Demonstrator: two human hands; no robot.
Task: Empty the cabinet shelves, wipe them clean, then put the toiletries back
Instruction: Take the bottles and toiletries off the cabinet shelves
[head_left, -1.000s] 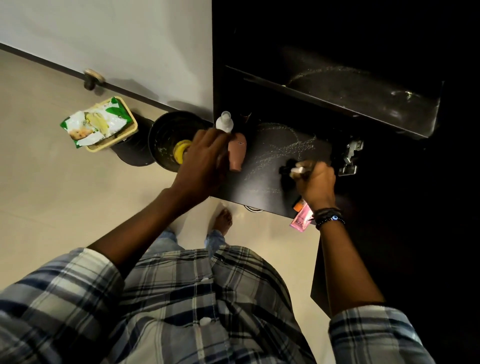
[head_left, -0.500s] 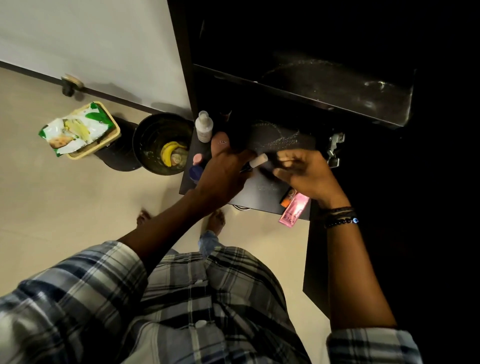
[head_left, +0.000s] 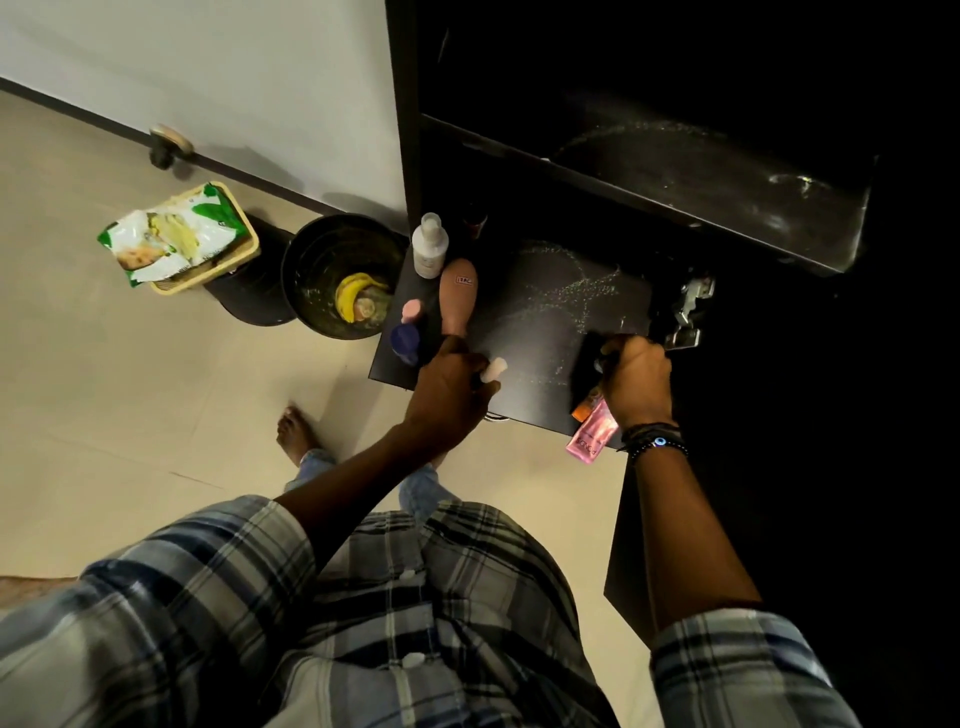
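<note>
restocking looks underway: lower shelf partly refilled, left hand gripping a white-capped tube, right hand closed on a dark item.

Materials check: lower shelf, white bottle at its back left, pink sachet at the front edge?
Lower shelf: likely matte black laminated board; flat, dull, shows pale streaks.
White bottle: probably semi-opaque plastic with soft sheen.
Pink sachet: glossy foil or plastic film; crinkled and reflective.

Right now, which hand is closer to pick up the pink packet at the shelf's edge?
The right hand. It sits just beside the pink packet at the lower shelf's front right corner, though it already grips something dark. The left hand is farther off, holding a small pale-capped item.
</note>
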